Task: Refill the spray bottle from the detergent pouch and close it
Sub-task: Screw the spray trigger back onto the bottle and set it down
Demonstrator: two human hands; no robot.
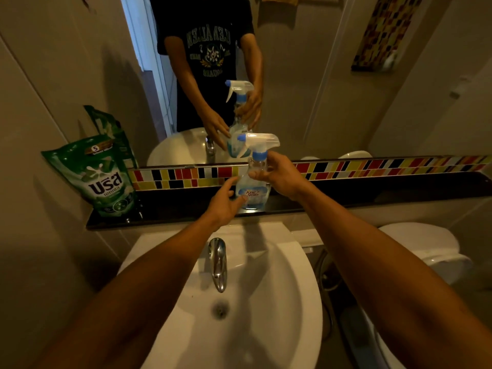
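A clear spray bottle (253, 193) with a white and blue trigger head stands upright on the dark shelf (372, 193) behind the sink. My right hand (279, 174) is closed around its neck, just below the blue collar. My left hand (226, 201) is at the bottle's lower left side, fingers spread and touching its body. The trigger head sits on the bottle. A green detergent pouch (103, 179) leans against the wall at the shelf's left end, apart from both hands.
A white sink (279, 302) with a chrome tap (218, 262) lies below my arms. A mirror above the shelf reflects the bottle and a person's arms. A coloured tile strip (372, 166) runs along the wall. A white toilet (426, 249) stands at the right.
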